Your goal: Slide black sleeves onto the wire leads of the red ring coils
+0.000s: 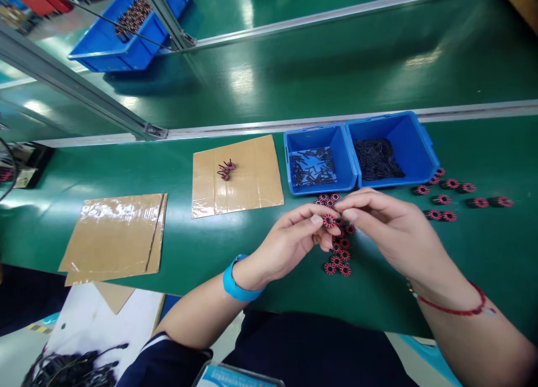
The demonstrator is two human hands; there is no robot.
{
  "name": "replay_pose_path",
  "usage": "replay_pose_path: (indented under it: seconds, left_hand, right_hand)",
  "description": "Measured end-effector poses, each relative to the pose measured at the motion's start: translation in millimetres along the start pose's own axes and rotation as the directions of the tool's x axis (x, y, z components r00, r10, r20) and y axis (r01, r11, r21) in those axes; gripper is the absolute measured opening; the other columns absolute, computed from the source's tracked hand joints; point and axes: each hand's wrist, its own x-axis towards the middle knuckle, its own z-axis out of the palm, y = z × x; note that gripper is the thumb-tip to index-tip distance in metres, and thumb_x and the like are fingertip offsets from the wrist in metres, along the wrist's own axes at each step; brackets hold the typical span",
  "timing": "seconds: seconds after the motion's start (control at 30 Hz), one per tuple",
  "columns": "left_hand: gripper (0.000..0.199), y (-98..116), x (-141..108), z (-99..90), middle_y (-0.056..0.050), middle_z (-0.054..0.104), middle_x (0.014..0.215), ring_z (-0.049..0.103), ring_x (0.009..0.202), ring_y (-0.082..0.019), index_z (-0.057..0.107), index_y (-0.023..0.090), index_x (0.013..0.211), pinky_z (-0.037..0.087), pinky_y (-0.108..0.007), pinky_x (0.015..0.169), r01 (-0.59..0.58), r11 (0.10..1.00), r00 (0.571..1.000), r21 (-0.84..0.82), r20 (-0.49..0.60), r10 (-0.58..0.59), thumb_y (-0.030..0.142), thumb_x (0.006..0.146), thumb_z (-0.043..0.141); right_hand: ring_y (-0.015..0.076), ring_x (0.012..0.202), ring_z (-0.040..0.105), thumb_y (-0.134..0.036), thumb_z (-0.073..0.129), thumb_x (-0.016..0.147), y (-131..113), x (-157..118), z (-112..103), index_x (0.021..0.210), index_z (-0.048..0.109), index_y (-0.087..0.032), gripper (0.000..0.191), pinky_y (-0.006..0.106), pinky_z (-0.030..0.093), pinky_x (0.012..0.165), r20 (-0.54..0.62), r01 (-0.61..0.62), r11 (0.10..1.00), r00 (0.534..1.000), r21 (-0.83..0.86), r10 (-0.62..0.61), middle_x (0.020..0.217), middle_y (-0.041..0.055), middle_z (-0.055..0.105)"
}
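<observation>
Left hand (290,238) has the red-and-black toothed core (328,221) pinched between thumb and fingers, over the bench (294,289), on the near side of the left blue bin (317,137). Right hand (389,224) has thumb and fingertips close together just beside it; I can't tell if it's gripping anything. Risk as I read it: small round part, so a loose or off-center pinch could let it roll out and mix with the loose cores (344,255). Ring face points up at my camera; bore axis runs roughly along my line of sight, length hidden.
</observation>
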Motion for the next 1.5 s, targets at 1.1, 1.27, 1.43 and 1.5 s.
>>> replay_pose_path:
  seconds: [1.1, 1.27, 1.43, 1.5]
  left_hand:
    - [0.016, -2.7, 0.4, -0.4, -0.003, 0.071, 0.083, 0.066, 0.068, -0.009, 0.070, 0.015, 0.098, 0.050, -0.021, 0.068, 0.022, 0.999, 1.000, -0.044, -0.002, -0.023, 0.027, 0.088, 0.071]
    - [0.020, 0.3, 0.6, 0.0, -0.004, 0.071, 0.080, 0.066, 0.066, -0.010, 0.068, 0.013, 0.097, 0.050, -0.021, 0.066, 0.009, 0.994, 1.000, -0.112, -0.018, -0.011, 0.029, 0.086, 0.073]
    - [0.011, 14.2, 4.9, -7.4, -0.004, 0.070, 0.081, 0.064, 0.066, -0.008, 0.068, 0.013, 0.096, 0.050, -0.019, 0.067, -0.133, 0.972, 0.985, -0.195, -0.137, 0.107, 0.021, 0.091, 0.063]
    - [0.010, 22.4, 7.6, -11.7, -0.003, 0.069, 0.079, 0.062, 0.065, -0.007, 0.067, 0.013, 0.093, 0.049, -0.018, 0.066, -0.213, 0.958, 0.960, -0.193, -0.224, 0.169, 0.019, 0.092, 0.059]
  right_hand:
    - [0.0140, 0.087, 0.062, -0.020, 0.064, 0.092, -4.5, -2.2, 5.9, 0.089, 0.070, -0.028, 0.010, 0.027, 0.050, 0.074, 0.086, 0.063, 0.996, 0.995, -0.059, -0.058, 0.094, 0.0004, 0.062]
    - [0.0151, 0.085, 0.061, -0.021, 0.063, 0.092, -0.2, -3.0, 7.7, 0.086, 0.067, -0.027, 0.009, 0.029, 0.051, 0.075, -0.032, 0.085, 0.996, 0.996, -0.017, -0.085, 0.089, 0.0007, 0.063]
    - [0.0181, 0.081, 0.064, -0.023, 0.063, 0.091, -5.1, 24.8, -2.3, 0.089, 0.067, -0.026, 0.005, 0.032, 0.051, 0.072, -0.183, 0.131, 0.952, 0.965, -0.276, -0.186, 0.088, 0.0018, 0.069]
    - [0.0205, 0.085, 0.066, -0.021, 0.059, 0.091, -11.2, 47.7, -0.6, 0.089, 0.068, -0.024, 0.009, 0.035, 0.052, 0.077, -0.012, 0.181, 0.817, 0.975, -0.547, -0.224, 0.093, 0.0037, 0.072]
